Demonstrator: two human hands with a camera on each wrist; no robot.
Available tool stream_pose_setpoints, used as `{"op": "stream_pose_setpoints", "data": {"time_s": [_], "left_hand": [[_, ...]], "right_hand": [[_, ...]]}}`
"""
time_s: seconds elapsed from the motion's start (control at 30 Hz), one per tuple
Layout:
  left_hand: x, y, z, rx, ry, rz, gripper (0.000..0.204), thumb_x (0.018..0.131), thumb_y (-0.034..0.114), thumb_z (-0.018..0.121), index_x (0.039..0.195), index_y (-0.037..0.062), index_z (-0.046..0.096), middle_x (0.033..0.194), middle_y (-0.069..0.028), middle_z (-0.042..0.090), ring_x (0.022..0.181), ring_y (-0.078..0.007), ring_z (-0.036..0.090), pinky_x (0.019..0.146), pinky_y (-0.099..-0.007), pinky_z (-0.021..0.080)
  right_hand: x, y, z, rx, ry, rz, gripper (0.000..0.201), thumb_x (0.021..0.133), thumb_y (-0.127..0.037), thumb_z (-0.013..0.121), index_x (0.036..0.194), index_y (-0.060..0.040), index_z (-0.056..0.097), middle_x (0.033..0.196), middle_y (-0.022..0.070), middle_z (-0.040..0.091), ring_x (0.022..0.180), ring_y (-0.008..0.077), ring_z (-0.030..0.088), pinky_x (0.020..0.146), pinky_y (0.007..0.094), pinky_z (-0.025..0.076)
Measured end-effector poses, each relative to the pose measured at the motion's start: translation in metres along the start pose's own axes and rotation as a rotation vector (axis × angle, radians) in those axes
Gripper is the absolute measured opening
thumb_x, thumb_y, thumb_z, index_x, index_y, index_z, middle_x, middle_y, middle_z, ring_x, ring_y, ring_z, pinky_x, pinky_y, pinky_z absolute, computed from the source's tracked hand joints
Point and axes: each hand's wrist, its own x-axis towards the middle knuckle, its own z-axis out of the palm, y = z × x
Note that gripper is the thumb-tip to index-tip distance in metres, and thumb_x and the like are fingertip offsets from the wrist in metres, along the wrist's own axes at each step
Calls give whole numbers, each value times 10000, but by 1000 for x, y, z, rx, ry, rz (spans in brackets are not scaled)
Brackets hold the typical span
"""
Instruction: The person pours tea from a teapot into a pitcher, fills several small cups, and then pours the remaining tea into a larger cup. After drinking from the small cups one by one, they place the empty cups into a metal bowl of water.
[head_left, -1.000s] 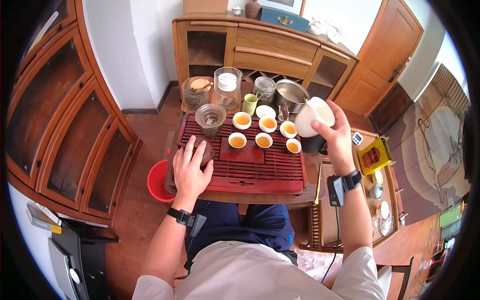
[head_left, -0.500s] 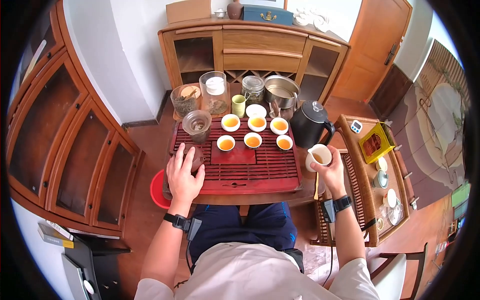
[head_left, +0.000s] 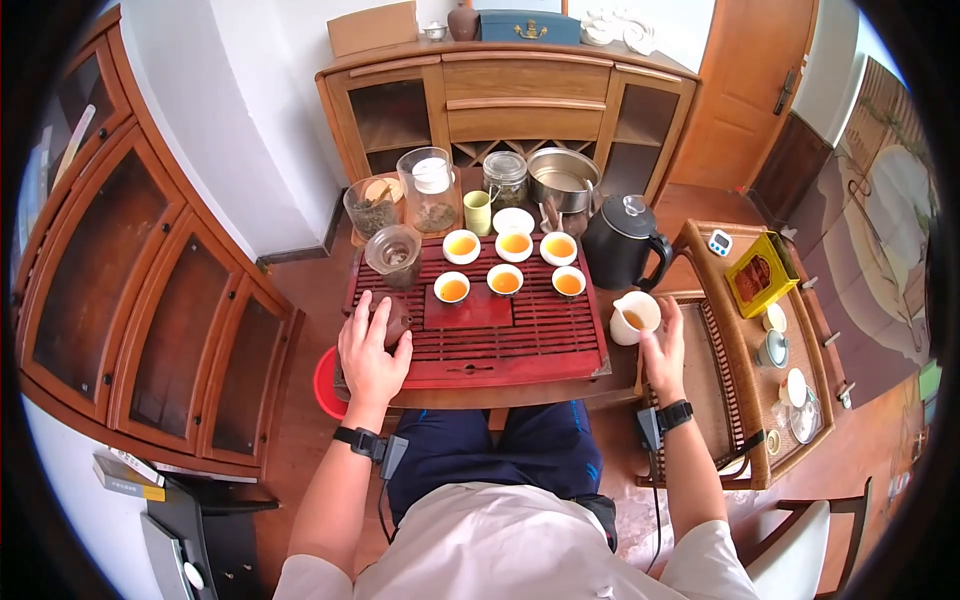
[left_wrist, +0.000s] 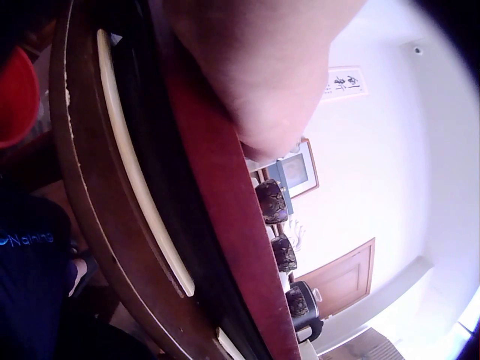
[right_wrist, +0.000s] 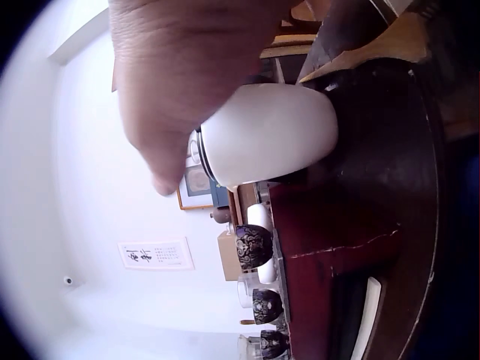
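Left of centre: left hand [head_left: 372, 355], fingers spread, rests over small dark-brown rounded pot [head_left: 400, 317]. Centre: six white-lined round cups [head_left: 505, 281], amber liquid in, on red slatted wooden tray [head_left: 480, 350]. Right of centre: white spouted pitcher [head_left: 622, 325] upright; right hand [head_left: 664, 354] alongside, fingers extended, contact unclear.

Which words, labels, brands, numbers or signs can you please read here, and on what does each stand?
"Na...ning", middle letters unclear: trousers.
Brushed characters, too blurred to read: wall sign.
Label, too small to read: yellow tin.
Display, too small to read: timer.
Print, too small to read: stack at lower left.
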Motion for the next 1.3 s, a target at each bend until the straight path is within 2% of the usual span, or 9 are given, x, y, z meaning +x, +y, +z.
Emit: {"op": "stream_pose_setpoints", "data": {"time_s": [0.03,0.07,0.13,0.33,0.73,0.8,1.0,1.07,1.3], "left_hand": [[-1,0,0,-3,-1,1,623,829,236,816,1416,105,653,1572,-144,524,1285,-425,571,1104,-542,457],[-2,0,-1,2,-3,-4,623,829,236,816,1416,105,653,1572,-144,524,1285,-425,571,1104,-542,457],[0,1,-1,0,1,7,624,826,238,818,1413,105,656,1570,-144,526,1280,-426,574,1107,-541,456],[1,1,-3,27,-75,-18,707,849,290,851,1482,100,599,1619,-182,478,1366,-420,541,1137,-520,432],[0,1,-3,-24,33,3,630,850,258,835,1421,76,638,1537,-162,562,1303,-427,566,1120,-541,444],[-2,0,0,-29,22,6,624,847,254,837,1414,76,647,1530,-159,570,1294,-426,572,1115,-539,448],[-4,0,-1,-9,-35,-42,654,842,235,821,1451,87,633,1580,-139,535,1361,-384,550,1152,-499,431],[-3,0,-1,0,-29,-44,657,841,234,820,1453,91,630,1583,-140,530,1357,-389,552,1151,-503,430],[-3,1,-2,-2,-44,-41,673,832,225,827,1460,100,618,1588,-153,518,1356,-406,547,1148,-525,426]], "right_hand": [[-2,7,-3,73,27,51,667,1030,-183,607,1598,47,344,1575,272,481,1504,365,441,1251,456,333],[-3,14,-4,76,21,54,667,1030,-183,607,1598,47,344,1575,272,481,1504,365,441,1251,456,333],[-5,27,-3,170,144,172,647,1151,-482,380,1587,-3,400,1539,219,529,1438,308,499,1222,445,352],[-10,48,16,196,291,224,670,1167,-506,283,1499,32,505,1367,164,656,1222,237,602,1040,363,440],[-14,53,22,176,340,181,572,1169,-412,330,1396,51,578,1258,150,662,1143,230,603,1060,382,464],[-16,57,16,101,288,160,637,1170,-509,291,1430,7,559,1311,119,650,1202,208,602,1070,367,456],[-16,58,16,150,266,203,641,1172,-501,271,1401,12,580,1283,109,664,1189,201,607,1071,353,457],[-16,57,15,166,270,189,621,1170,-446,292,1379,52,598,1270,149,663,1177,247,599,1058,395,460],[-1,31,2,320,244,239,675,1162,-527,296,1399,34,587,1322,127,661,1221,237,609,1067,389,447]]}}
